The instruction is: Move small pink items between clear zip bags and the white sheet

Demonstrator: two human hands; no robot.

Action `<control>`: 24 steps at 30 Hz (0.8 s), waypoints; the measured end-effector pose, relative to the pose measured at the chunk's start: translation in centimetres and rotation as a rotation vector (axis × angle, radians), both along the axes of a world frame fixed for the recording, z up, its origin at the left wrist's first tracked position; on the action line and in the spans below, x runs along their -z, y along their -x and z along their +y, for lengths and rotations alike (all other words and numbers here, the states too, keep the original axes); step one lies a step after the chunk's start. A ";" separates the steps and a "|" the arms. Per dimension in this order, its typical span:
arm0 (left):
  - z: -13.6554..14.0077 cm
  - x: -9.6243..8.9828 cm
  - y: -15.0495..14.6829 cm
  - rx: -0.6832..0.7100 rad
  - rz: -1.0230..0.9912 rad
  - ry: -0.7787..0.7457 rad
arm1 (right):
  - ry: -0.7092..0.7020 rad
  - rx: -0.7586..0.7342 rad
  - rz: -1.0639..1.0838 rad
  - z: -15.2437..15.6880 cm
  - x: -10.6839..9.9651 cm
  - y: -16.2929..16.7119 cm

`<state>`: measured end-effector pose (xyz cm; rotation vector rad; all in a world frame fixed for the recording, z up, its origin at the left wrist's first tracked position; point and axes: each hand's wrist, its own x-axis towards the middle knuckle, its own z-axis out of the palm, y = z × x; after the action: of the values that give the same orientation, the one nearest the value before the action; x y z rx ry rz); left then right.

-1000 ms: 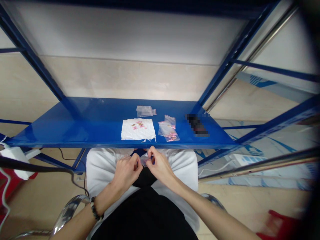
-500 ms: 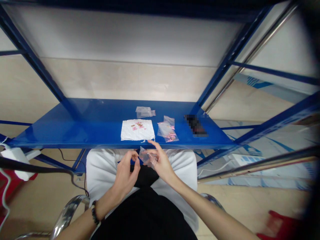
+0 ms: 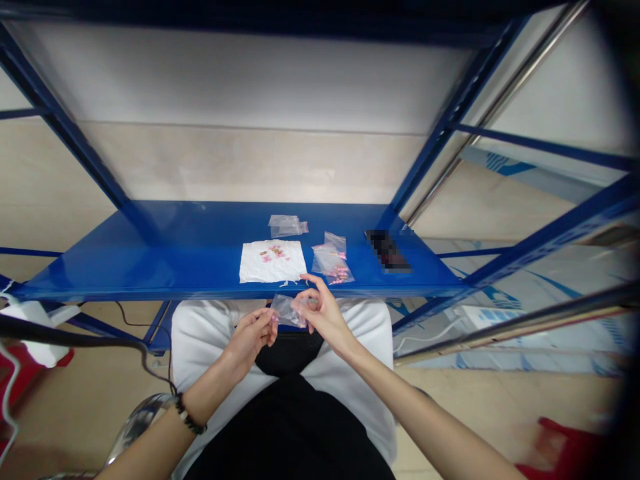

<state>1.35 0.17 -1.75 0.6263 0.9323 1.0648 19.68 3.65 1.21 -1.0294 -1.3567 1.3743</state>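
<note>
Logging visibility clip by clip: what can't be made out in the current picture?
All in the head view:
Left hand: too small to tell whether it pinches the clear bag.
Dark object on the blue shelf: details covered by pixelation.
Pieces on the white cloth: too small to count.
Red object, lower right: cut off by the bottom edge.

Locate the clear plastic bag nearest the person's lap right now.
In the head view, the bag is between the left hand and right hand, on the near side of the blue metal shelf.
</note>
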 end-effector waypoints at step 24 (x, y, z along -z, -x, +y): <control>-0.6 -2.1 0.1 -0.044 0.146 -0.176 | 0.548 0.125 0.885 -2.9 -0.4 2.9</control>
<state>1.29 -0.39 0.33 0.8409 0.9885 1.1602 16.74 0.79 1.60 -0.6591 -0.2645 1.8344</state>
